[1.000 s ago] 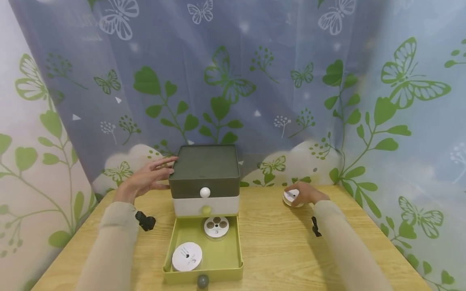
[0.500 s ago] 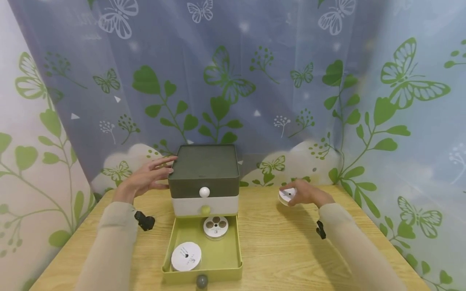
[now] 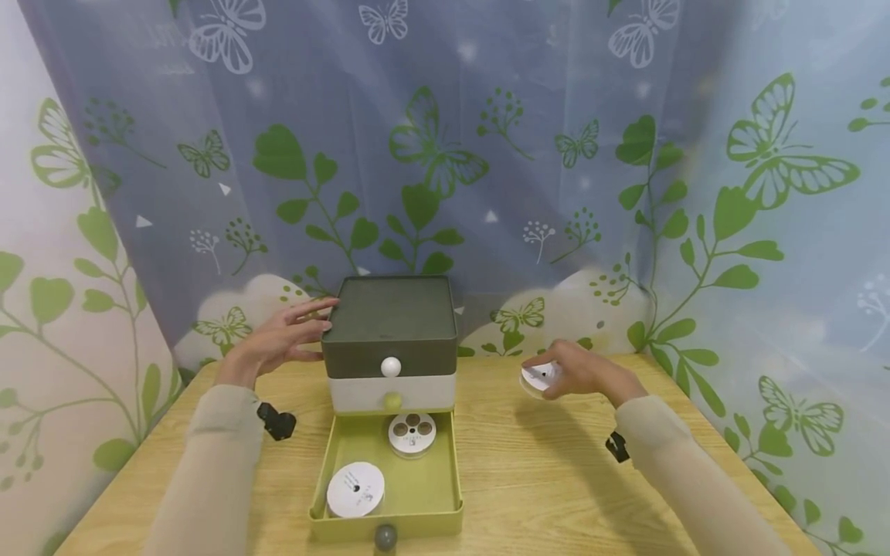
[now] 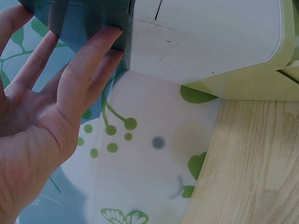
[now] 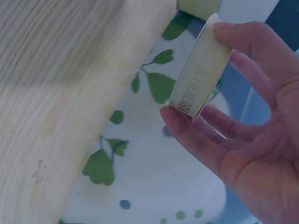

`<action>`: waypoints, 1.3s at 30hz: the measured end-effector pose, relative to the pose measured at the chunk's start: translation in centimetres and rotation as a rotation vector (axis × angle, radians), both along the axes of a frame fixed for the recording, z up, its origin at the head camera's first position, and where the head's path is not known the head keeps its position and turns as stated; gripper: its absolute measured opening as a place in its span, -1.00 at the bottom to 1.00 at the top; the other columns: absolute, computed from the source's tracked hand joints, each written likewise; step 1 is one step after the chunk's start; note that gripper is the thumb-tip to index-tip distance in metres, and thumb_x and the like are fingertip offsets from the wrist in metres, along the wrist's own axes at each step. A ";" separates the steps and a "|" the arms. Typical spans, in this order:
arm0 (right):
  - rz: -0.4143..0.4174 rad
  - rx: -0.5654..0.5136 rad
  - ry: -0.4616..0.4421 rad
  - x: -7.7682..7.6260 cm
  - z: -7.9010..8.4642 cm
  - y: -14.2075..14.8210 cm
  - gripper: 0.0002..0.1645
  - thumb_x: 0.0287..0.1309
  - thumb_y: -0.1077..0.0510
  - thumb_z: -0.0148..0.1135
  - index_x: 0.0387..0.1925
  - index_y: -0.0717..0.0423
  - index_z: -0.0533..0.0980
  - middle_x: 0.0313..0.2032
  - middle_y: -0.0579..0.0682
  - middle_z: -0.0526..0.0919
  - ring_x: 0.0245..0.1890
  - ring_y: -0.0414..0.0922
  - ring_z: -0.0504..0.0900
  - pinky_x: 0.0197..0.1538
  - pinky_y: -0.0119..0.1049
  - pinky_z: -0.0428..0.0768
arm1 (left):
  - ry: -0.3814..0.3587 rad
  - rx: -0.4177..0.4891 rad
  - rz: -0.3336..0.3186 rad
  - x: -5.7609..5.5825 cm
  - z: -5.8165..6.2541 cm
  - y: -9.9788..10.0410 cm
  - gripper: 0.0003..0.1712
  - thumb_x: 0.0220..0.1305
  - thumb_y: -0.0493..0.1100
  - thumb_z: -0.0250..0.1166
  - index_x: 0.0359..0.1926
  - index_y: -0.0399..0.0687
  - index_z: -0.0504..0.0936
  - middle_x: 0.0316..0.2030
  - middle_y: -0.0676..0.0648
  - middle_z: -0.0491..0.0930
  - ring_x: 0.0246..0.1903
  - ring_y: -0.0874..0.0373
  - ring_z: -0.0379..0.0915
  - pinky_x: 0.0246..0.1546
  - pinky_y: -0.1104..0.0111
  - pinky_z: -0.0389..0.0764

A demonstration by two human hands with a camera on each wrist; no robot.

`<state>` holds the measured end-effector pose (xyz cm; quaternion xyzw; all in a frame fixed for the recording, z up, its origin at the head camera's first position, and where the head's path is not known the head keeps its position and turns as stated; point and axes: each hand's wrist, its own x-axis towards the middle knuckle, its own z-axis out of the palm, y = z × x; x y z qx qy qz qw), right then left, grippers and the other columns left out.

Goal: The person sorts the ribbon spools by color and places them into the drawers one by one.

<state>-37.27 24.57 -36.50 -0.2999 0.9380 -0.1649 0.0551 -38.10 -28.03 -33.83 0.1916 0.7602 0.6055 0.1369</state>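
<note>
Between the thumb and fingers of my right hand (image 3: 580, 372) is a ribbon spool (image 5: 198, 70), with cream ribbon between white discs and raised lettering on it. It is up off the table, to the right of a small drawer cabinet (image 3: 389, 309). My left hand (image 3: 278, 347) has its fingers spread, fingertips at the left side of the cabinet's dark green top tier. The cabinet's yellow-green bottom drawer (image 3: 434, 494) is pulled out. Inside lie two more spools: a plain white-faced one (image 3: 356, 489) at front left and one with round cutouts (image 3: 412, 435) at the back.
A grey knob (image 3: 385, 537) sticks out from the pulled-out drawer's front. The white middle tier (image 3: 358, 394) and dark top tier are pushed in. Behind the wooden table (image 3: 528, 479) hangs a curtain (image 3: 514, 255) printed with butterflies and leaves.
My right hand has lifted the ribbon spool off the table and moved left with it, toward the cabinet. My left hand and the drawer have stayed in place.
</note>
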 end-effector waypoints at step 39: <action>0.220 0.093 -0.007 6.6 2.2 -7.6 -0.24 -0.11 0.10 0.62 0.21 -0.23 0.57 -0.01 0.04 0.55 -0.08 -0.14 0.49 -0.04 -0.25 0.57 | -0.009 -0.004 0.015 0.2 0.2 0.3 -0.23 0.60 -0.07 0.12 0.66 0.02 0.02 0.66 -0.29 -0.36 0.58 -0.48 -0.28 0.11 0.15 0.70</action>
